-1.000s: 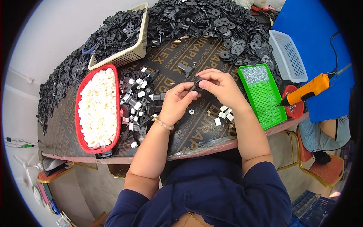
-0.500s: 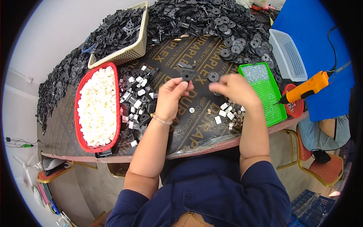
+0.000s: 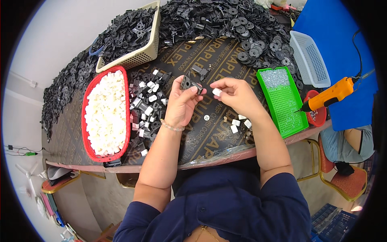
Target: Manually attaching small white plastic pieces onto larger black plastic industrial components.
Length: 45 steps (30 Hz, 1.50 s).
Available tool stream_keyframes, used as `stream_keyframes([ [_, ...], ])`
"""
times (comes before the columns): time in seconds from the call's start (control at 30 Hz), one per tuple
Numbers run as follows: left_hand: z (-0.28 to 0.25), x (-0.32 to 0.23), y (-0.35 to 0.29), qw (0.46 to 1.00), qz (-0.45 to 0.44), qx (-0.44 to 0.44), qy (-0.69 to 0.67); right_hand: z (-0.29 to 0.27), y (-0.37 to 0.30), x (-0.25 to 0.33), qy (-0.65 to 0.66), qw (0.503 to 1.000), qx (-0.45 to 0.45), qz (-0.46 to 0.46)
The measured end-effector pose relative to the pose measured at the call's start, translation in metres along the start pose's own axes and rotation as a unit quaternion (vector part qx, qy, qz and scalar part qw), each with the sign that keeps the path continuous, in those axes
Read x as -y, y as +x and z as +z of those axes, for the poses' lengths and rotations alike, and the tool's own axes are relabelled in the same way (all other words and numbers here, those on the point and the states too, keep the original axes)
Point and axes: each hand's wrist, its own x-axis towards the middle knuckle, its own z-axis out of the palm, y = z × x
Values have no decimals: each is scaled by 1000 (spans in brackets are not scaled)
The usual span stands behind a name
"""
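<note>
Both forearms reach up from the lower edge and lean inward, so the hands face each other over the middle of the table (image 3: 191,139), near but apart. The left hand (image 3: 182,101) is turned partly palm up, thumb laid across the front and fingers curled behind; a beaded bracelet (image 3: 172,127) circles its wrist. Its grip is closed around a black plastic part (image 3: 186,82), raised over the table. The right hand (image 3: 238,96) comes in with its back upward, and its grip pinches a small white block (image 3: 217,92) between thumb and fingertips, just to the right of the black part.

The black part slants, its long axis running from a flat plate at upper left down to a blockier end at lower right, pointing toward the white block. The block's exposed end faces left; its own long axis is hard to make out.

The left thumb and fingers cover the middle of the black part, and the right fingertips hide the rear of the block. The right forearm partly covers loose white blocks (image 3: 235,125) and small metallic pieces (image 3: 248,139) beside it, too small to tell apart.
</note>
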Motion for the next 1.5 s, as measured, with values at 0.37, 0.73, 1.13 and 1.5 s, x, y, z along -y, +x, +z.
stream_keyframes([
  [0.37,4,15,1,990,117,-10,81,20,4,-16,265,964,-19,16],
  [0.73,-2,20,1,996,87,1,30,23,4,-17,259,962,-85,-27],
  [1.13,1,25,-1,988,124,8,89,30,5,-20,327,943,-56,12],
  [1.5,6,-8,-13,992,-11,103,70,20,5,-7,160,985,63,-34],
])
